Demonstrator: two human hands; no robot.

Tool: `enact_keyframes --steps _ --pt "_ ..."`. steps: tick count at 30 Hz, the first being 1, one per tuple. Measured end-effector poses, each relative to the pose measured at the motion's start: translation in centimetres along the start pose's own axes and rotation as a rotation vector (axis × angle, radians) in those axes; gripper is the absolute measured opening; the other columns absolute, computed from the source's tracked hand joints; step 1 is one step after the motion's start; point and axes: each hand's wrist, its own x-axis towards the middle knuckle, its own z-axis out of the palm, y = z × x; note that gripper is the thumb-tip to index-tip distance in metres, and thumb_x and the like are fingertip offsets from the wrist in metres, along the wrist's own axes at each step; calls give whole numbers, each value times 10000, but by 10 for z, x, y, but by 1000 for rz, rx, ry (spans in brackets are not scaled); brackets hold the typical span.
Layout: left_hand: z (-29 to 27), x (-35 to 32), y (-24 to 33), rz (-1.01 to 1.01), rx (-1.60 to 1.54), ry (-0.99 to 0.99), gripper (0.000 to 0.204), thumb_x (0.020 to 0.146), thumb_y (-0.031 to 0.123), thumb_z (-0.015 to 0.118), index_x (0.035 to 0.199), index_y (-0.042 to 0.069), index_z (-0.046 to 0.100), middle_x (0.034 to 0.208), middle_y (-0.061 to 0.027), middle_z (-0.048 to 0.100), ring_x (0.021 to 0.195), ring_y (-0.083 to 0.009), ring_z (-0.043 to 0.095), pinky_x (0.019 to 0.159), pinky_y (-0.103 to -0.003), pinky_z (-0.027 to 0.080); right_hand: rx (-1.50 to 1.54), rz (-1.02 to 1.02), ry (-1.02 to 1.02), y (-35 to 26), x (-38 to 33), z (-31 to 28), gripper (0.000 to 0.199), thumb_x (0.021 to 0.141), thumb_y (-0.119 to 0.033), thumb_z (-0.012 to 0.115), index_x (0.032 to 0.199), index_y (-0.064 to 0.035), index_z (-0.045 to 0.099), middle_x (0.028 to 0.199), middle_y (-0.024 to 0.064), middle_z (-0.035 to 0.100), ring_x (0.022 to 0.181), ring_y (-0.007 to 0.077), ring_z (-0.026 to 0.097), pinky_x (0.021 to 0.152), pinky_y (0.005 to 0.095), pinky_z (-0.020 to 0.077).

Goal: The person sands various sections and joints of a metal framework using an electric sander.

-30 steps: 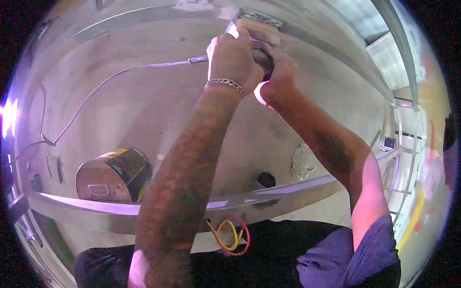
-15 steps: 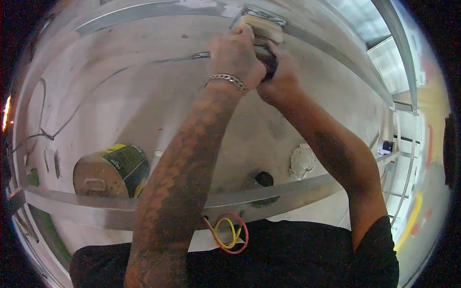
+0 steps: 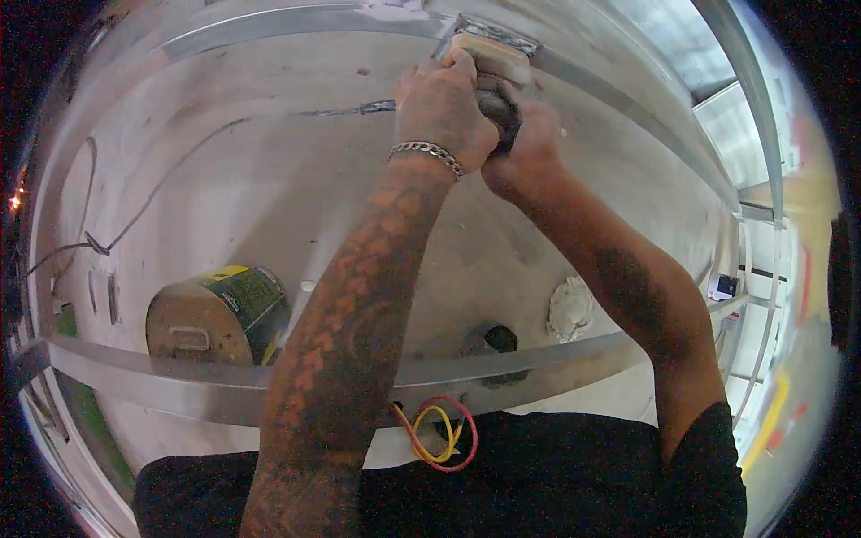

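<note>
Both my arms reach up to the far side of a dusty, pale panel [image 3: 448, 242]. There they grip a corded power tool that looks like a sander [image 3: 491, 58], with a pale rectangular body and a dark grip. My left hand [image 3: 446, 112], with a chain bracelet at its wrist, is closed on its left side. My right hand [image 3: 534, 134] wraps the dark grip from the right. The tool's front end meets a metal rail [image 3: 592, 76]; its underside is hidden. A dark cord [image 3: 206, 139] trails left from beside my left hand.
A metal crossbar [image 3: 215, 372] spans the near side. Behind it lie a large tin [image 3: 202, 323] on its side, a dark round hole or cup [image 3: 500, 339] and a white crumpled lump [image 3: 570, 309]. Red and yellow wires [image 3: 466, 448] loop out below the bar. Metal framing [image 3: 762, 99] stands right.
The whole view has shifted slightly, so the tin, wires and bar sit a little further right. Both hands keep hold of the sander at the far rail, nearly in place.
</note>
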Motion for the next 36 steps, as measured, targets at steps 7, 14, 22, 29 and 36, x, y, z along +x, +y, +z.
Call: enact_keyframes --steps 7,14,22,29,36 --pt "-3 -1 -12 50 -82 12 657 659 213 766 1217 -73 571 966 -213 703 999 -343 661 953 -425 459 179 89 295 -14 -21 42 236 920 -94 595 1145 -66 659 1016 44 736 730 127 641 615 276 456" --pt "6 2 6 32 -51 -35 609 679 160 689 1238 -50 567 1106 -211 685 1098 -350 621 1021 -433 413 132 21 147 -6 -9 4 348 987 -253 532 1247 -31 598 1195 141 681 1053 294 674 982 454 527" --pt "17 0 6 121 -70 64 533 667 181 719 1147 -7 587 1038 -222 679 1018 -410 627 941 -474 475 145 54 55 -11 -15 -13 361 998 -298 497 1251 -64 605 1202 118 687 1115 279 654 1008 434 504" --pt "9 1 7 35 -52 -41 557 667 143 697 1189 -6 572 1105 -188 691 1084 -346 634 998 -418 434 202 88 92 -8 -10 -7 358 1016 -261 449 1261 -50 604 1239 142 669 1142 297 640 1047 454 483" --pt "-4 -2 -11 15 -23 44 513 668 152 710 1146 7 592 1062 -191 705 1049 -340 657 988 -417 442 229 67 112 1 -9 20 342 1007 -240 477 1255 -44 606 1227 134 673 1117 286 658 1024 455 509"
